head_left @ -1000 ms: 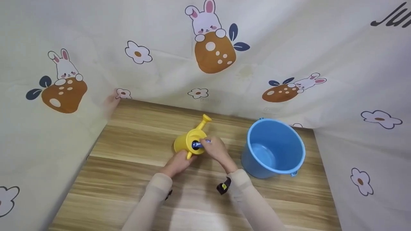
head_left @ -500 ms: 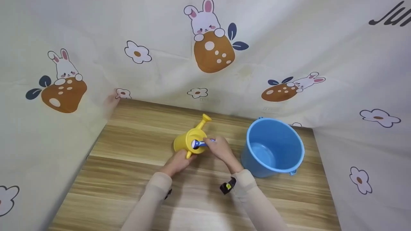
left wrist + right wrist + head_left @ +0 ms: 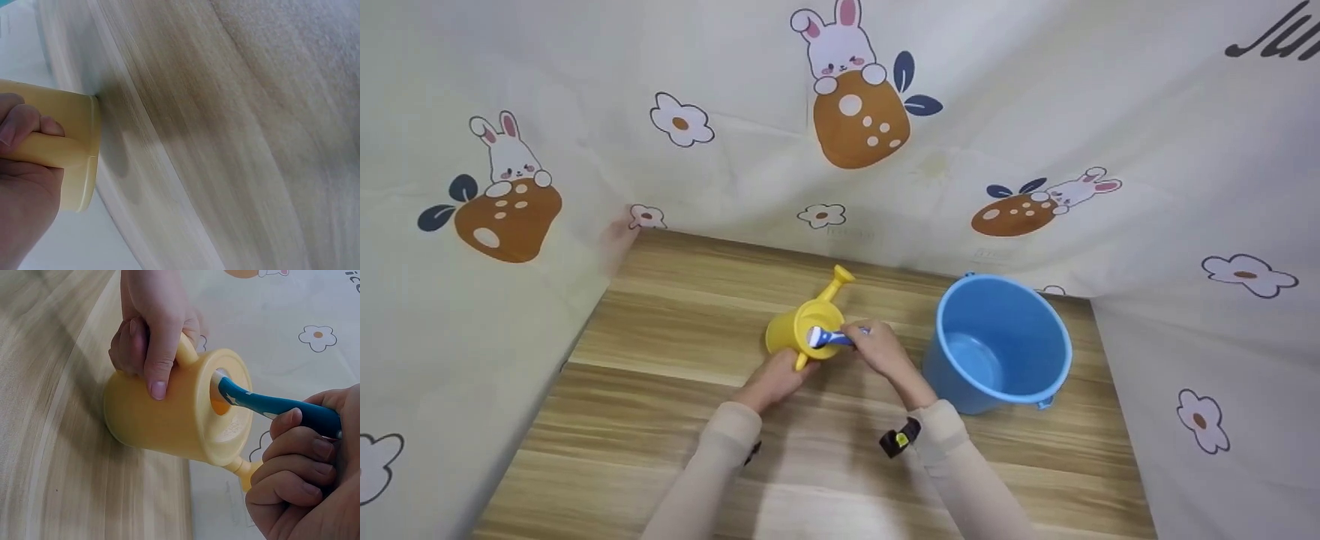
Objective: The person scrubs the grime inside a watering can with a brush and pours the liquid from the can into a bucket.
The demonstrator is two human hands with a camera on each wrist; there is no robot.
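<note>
A yellow watering can (image 3: 784, 335) stands upright on the wooden surface, its spout pointing away. My left hand (image 3: 776, 380) grips its handle; in the left wrist view, the fingers (image 3: 25, 125) curl round that handle. My right hand (image 3: 879, 346) holds the handle of a blue-and-white brush (image 3: 832, 338). The brush's white head is at the can's round top opening. In the right wrist view the brush (image 3: 264, 403) slants into the opening, and its tip is partly hidden by the rim. Whether it has bristles is not clear.
A large blue bucket (image 3: 997, 337) stands to the right of the right hand, with no contents visible. Pale cloth walls (image 3: 720, 180) printed with rabbits and flowers enclose the wooden surface (image 3: 660, 420) at the back and sides.
The right hand has moved a little to the right, drawing the brush so that more of its white head shows at the opening. The left hand and watering can stay in place.
</note>
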